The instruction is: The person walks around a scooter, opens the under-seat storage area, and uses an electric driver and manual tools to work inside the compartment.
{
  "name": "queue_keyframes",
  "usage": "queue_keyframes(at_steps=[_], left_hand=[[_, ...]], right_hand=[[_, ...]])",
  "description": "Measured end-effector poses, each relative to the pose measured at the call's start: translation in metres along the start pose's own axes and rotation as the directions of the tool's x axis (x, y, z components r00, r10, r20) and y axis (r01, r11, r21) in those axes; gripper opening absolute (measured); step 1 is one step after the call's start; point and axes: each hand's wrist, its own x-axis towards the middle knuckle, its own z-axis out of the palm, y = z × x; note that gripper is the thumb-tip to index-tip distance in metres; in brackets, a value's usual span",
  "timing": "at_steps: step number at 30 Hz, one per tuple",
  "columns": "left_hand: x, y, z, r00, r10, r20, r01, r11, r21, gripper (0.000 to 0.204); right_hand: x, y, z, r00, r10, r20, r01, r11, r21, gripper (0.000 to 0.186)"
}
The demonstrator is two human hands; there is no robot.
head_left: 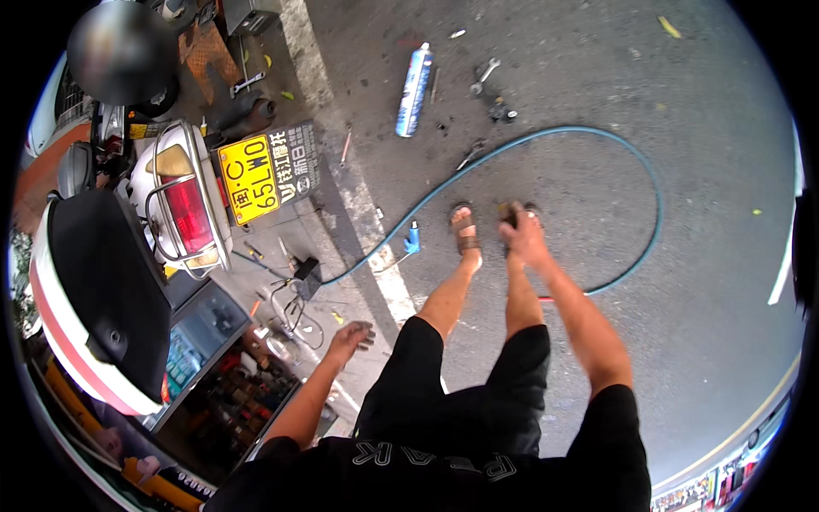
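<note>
My left hand (350,343) is held out over the pavement edge, its darkened fingers spread and nothing in them. Lower right of centre, my right hand (525,237) reaches down in front of my right foot. Its fingers are closed round a small dark thing that I cannot make out. A blue hose (661,196) loops round my sandalled feet across the asphalt. Nearest my left foot lies a blue-handled tool with a thin nozzle (413,239). Beyond it are a blue and white spray can (414,90), a wrench (486,75) and several small dark parts (501,111).
On the left stands a scooter with a red tail light (187,215), a yellow number plate (249,179) and a black-and-white top box (94,299). A tool cabinet (230,388) filled with parts is below it. Another wrench (247,84) lies by the scooter. A white painted line (363,200) crosses the ground.
</note>
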Motion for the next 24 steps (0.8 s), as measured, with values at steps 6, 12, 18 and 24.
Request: queue_keyframes(at_steps=[6,12,18,24], left_hand=[[0.025,0.07,0.047,0.98,0.201,-0.004,-0.196,0.949,-0.246,0.051],[0.017,0.151,0.091,0.969,0.234,0.08,-0.037,0.457,-0.889,0.084],[-0.008,0.152,0.088,0.898,0.44,-0.003,-0.029,0.053,-0.998,0.041],[0.022,0.116,0.098,0.884,0.38,-0.274,-0.468,0.695,-0.546,0.02]], right_hand=[[-0.158,-0.08,-0.041,0.987,-0.144,0.076,0.122,0.965,0.234,0.049],[-0.304,-0.157,-0.108,0.937,-0.155,0.313,0.06,0.954,0.294,0.031],[-0.368,-0.177,-0.133,0.913,-0.253,0.32,0.233,0.967,0.101,0.029],[-0.392,-0.197,-0.132,0.837,-0.458,0.3,0.515,0.844,-0.147,0.021]])
